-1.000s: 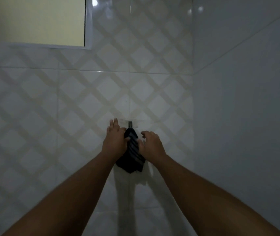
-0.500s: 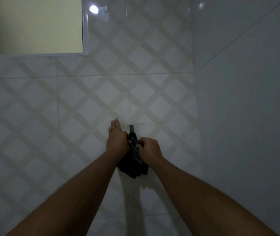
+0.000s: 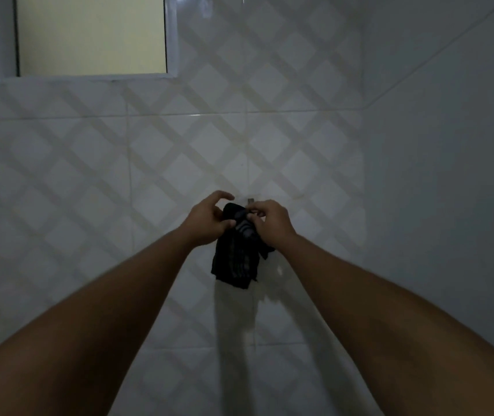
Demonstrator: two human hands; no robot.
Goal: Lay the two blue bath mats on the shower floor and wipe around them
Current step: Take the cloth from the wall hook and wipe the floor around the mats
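Note:
A dark striped cloth (image 3: 236, 259) hangs against the tiled wall just below a small metal hook (image 3: 250, 201). My right hand (image 3: 269, 226) pinches the cloth's top edge close under the hook. My left hand (image 3: 208, 219) is at the cloth's left side, thumb against the fabric and fingers curled apart above it. Neither blue bath mat nor the shower floor is in view.
The wall ahead has white tiles with a beige diamond pattern (image 3: 179, 163). A window (image 3: 89, 34) with a pale yellow pane sits at the upper left. A plain white wall (image 3: 450, 190) meets the tiled one in a corner on the right.
My left hand has lifted its fingers off the wall and curled them over the cloth. My right hand has shifted up to the cloth's top near the hook.

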